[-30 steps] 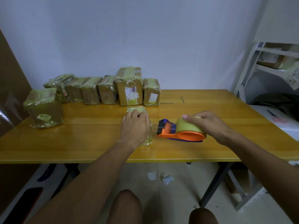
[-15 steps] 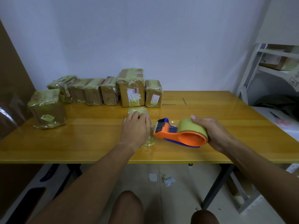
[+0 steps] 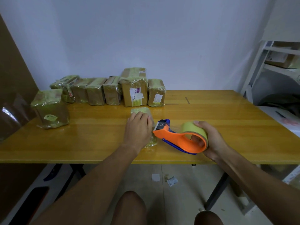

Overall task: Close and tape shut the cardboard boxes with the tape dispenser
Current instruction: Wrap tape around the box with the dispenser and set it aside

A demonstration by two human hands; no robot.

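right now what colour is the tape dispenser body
Orange, with a blue blade guard and lower edge, on the tape dispenser; it shows clearly in the head view.

1. Tape dispenser (image 3: 178, 140): orange body, blue trim.
2. Tape roll (image 3: 193, 129): yellowish green.
3. Boxes (image 3: 112, 90): brown card under greenish tape, white labels.
4. Table (image 3: 227, 120): glossy amber-yellow wood grain.
5. Wall (image 3: 146, 38): pale bluish white.
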